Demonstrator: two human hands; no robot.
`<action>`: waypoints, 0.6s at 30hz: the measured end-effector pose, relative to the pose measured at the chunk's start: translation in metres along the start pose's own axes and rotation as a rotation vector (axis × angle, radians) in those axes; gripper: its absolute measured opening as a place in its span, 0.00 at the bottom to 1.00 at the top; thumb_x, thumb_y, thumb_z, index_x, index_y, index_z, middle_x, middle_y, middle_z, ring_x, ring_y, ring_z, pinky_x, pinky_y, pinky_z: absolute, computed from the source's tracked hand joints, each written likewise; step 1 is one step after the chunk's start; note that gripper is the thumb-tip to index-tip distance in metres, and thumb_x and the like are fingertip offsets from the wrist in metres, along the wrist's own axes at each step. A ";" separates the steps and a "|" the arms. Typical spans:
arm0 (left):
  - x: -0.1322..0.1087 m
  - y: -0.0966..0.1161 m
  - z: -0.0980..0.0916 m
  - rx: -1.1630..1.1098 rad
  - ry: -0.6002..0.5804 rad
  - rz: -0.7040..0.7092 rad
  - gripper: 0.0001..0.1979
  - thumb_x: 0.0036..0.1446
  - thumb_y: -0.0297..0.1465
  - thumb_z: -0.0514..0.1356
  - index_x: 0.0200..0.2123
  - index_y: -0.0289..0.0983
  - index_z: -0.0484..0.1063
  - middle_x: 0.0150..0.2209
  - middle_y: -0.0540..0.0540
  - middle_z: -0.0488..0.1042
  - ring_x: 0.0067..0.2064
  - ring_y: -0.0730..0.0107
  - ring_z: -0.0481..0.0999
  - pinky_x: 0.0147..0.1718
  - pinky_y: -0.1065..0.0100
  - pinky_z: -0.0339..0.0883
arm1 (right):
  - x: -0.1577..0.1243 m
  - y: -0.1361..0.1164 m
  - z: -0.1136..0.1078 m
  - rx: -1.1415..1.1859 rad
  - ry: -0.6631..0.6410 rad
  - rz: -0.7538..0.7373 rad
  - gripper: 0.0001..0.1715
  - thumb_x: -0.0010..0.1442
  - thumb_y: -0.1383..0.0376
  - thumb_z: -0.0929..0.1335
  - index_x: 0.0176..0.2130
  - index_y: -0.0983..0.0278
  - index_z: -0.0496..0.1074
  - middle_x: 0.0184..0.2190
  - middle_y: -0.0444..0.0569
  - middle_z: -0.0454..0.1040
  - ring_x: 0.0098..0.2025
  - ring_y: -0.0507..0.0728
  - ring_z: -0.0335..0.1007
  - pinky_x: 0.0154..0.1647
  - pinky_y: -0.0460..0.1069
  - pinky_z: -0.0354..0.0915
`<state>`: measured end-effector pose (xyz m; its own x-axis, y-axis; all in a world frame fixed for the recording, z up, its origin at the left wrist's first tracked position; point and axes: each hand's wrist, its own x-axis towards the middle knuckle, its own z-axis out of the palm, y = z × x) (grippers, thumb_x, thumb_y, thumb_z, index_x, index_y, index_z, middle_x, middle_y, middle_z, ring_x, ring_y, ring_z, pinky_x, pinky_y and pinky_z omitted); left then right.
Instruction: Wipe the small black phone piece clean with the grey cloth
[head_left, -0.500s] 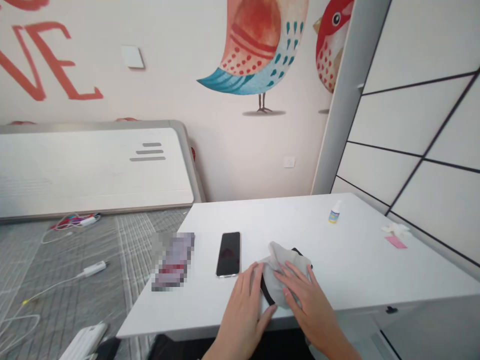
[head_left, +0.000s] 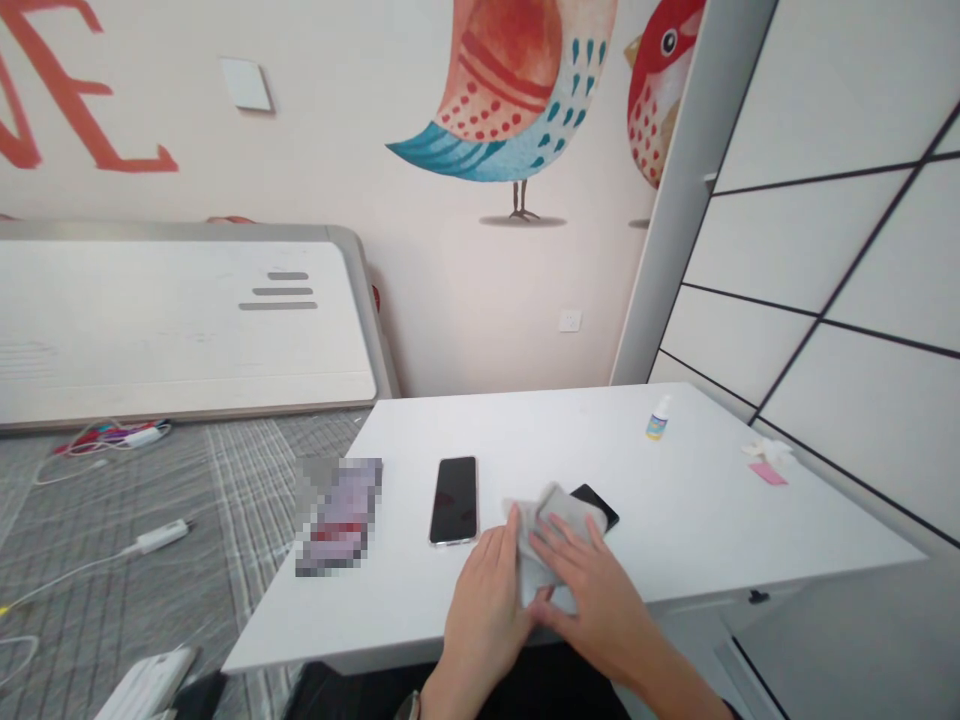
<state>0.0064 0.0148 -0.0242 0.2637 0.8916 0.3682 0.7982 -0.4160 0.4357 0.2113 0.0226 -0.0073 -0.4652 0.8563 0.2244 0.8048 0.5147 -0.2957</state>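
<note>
A folded light-grey cloth (head_left: 574, 512) lies over a flat black phone (head_left: 598, 506), whose dark corner shows past the cloth at the far right; the rest is covered. My right hand (head_left: 592, 592) presses the cloth down, with its fingers spread over the top. My left hand (head_left: 486, 585) is closed along the left edge of the covered phone, its fingers together and its thumb near the close end. The two thumbs almost meet. To the left of my hands, another phone (head_left: 454, 500) with a dark screen lies flat on the white table (head_left: 390, 590).
A blurred-out purple item (head_left: 345, 515) lies at the table's left side. Toward the back right stands a small white-capped bottle (head_left: 657, 420), and farther right are a pink slip (head_left: 769, 473) and a white scrap (head_left: 772, 450). A charger with cable (head_left: 163, 536) rests on the grey mat at left.
The cloth has shifted and bunched toward the near left under my right hand, baring more of the phone's far-right corner. My left hand stays beside it. The view has turned slightly right.
</note>
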 end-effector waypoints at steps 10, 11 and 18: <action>0.000 0.001 -0.001 -0.029 0.013 -0.022 0.46 0.61 0.35 0.67 0.74 0.36 0.45 0.64 0.31 0.71 0.63 0.47 0.73 0.62 0.47 0.69 | 0.002 0.001 -0.003 -0.001 -0.004 0.012 0.48 0.67 0.37 0.66 0.73 0.58 0.58 0.72 0.53 0.59 0.75 0.70 0.53 0.75 0.72 0.49; 0.000 0.001 -0.001 -0.030 0.012 -0.021 0.46 0.61 0.34 0.67 0.74 0.36 0.45 0.64 0.31 0.70 0.64 0.46 0.73 0.62 0.47 0.69 | -0.001 -0.003 -0.001 0.021 -0.028 -0.036 0.50 0.64 0.35 0.67 0.73 0.54 0.58 0.73 0.49 0.59 0.75 0.67 0.54 0.76 0.69 0.50; 0.000 0.004 -0.005 -0.029 -0.006 -0.015 0.49 0.60 0.35 0.69 0.74 0.37 0.43 0.63 0.33 0.71 0.63 0.48 0.72 0.62 0.48 0.69 | 0.006 0.022 -0.007 0.015 0.048 0.118 0.38 0.76 0.44 0.55 0.72 0.62 0.61 0.71 0.57 0.61 0.75 0.72 0.52 0.72 0.80 0.47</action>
<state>0.0068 0.0121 -0.0186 0.2551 0.8988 0.3565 0.7861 -0.4075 0.4648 0.2294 0.0386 -0.0060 -0.3496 0.9079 0.2313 0.8469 0.4117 -0.3364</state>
